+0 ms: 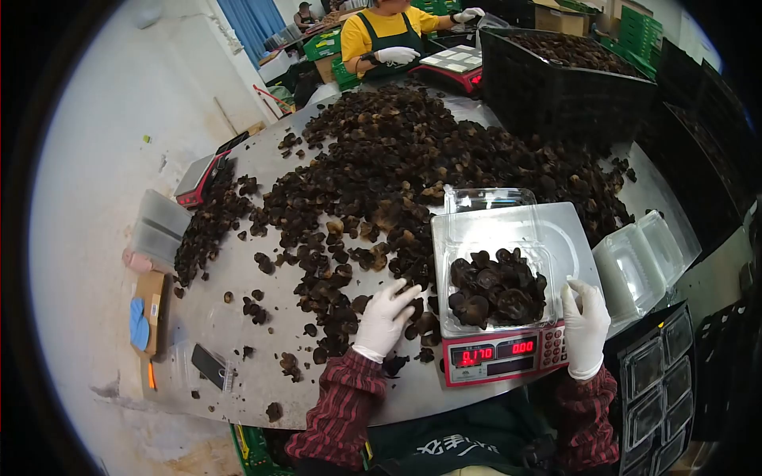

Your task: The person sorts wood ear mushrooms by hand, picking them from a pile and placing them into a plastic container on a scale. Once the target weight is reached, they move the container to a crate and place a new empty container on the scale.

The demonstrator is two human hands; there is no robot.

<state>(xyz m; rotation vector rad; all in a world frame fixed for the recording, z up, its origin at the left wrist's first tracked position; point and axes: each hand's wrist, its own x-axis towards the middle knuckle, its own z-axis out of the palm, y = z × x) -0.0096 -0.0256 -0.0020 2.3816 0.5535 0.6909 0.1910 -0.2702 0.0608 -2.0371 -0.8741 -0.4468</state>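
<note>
My left hand (386, 319), in a white glove, reaches over dark wood ear mushrooms (341, 305) left of the scale. Its fingers are bent and somewhat apart; I see nothing held in them. A red and silver digital scale (567, 238) stands in front of me, its display reading 0.170 and 0.00. On its plate sits an unlidded clear plastic clamshell box (548, 274) with wood ears (498, 287) in it. At the scale's right edge is my right hand (586, 329), also gloved, fingers curled loosely and apart, with nothing visible in it.
A large heap of wood ears (397, 151) spreads over the metal table (238, 333). Clear boxes (635, 254) stack at right, beside a black crate (563, 87). A phone (209, 365) and a second scale (198, 178) lie left. Across the table a person (389, 36) works at another scale.
</note>
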